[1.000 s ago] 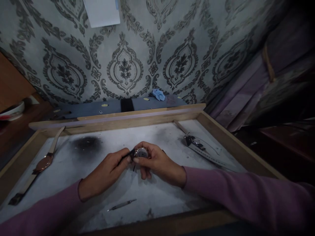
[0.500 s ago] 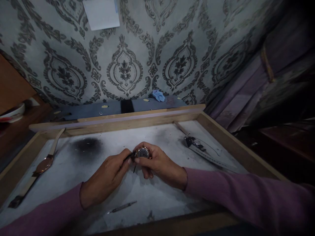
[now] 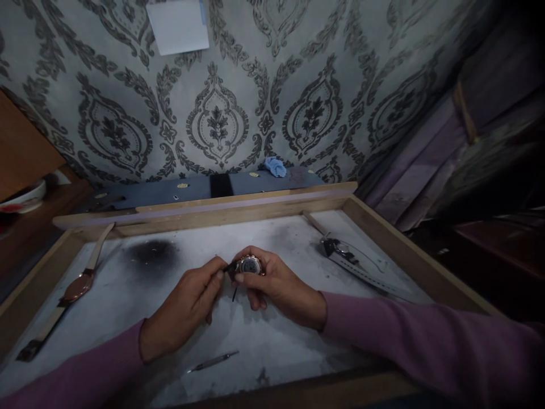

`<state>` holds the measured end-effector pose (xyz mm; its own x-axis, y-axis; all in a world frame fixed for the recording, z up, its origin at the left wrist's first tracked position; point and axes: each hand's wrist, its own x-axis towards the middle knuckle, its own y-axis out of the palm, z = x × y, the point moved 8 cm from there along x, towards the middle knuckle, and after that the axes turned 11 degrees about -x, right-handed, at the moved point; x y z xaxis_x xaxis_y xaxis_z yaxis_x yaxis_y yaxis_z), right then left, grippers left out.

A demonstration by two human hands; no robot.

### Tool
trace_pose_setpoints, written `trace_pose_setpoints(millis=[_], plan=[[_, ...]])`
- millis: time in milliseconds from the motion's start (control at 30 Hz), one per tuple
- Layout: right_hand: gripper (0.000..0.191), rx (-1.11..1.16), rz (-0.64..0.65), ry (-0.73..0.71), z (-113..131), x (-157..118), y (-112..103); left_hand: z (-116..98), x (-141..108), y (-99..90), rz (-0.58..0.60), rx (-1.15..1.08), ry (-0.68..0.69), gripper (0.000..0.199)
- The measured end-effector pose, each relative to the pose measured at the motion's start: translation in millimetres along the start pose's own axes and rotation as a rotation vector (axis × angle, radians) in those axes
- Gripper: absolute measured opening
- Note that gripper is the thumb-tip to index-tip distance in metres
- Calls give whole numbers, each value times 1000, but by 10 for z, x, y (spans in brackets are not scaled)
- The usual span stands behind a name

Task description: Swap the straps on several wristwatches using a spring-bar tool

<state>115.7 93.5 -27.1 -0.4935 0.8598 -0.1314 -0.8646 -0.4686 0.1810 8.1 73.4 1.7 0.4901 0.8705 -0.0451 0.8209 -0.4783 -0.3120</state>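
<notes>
Over the middle of a shallow wooden tray, my right hand grips a round watch with a rose-gold coloured rim, thumb in front and fingers behind it. My left hand pinches a dark strap piece at the watch's left side. Whether that strap is joined to the case cannot be made out. A thin dark strip hangs below, between the hands. Nearer to me, a slim metal tool with pointed ends lies on the white tray floor.
A watch with a light strap lies along the tray's left side. Another watch and straps rest at the right. Behind the tray, a blue crumpled cloth sits on a blue surface against the patterned wall. A bowl stands far left.
The view has shifted slightly. My left fingers have moved a little on the strap piece, while my right hand keeps its grip on the watch.
</notes>
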Motion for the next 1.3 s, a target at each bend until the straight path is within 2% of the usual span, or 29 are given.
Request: trace_pose_setpoints(millis=[533,700,900,1133,1300], plan=[[29,9,8,1,-38,20,0,34,12,-60,-51,-93,-7,22],[31,6,-4,11,-18,12,3,-22,7,-47,-37,20,22,21],[29,0,-12,33,-16,-2,0,-193,-22,-24,-25,265,191,19],[31,1,-17,18,-15,4,2,-167,-18,-6,38,297,155,7],[30,5,-7,14,-28,14,1,-158,-16,-10,41,266,207,9]])
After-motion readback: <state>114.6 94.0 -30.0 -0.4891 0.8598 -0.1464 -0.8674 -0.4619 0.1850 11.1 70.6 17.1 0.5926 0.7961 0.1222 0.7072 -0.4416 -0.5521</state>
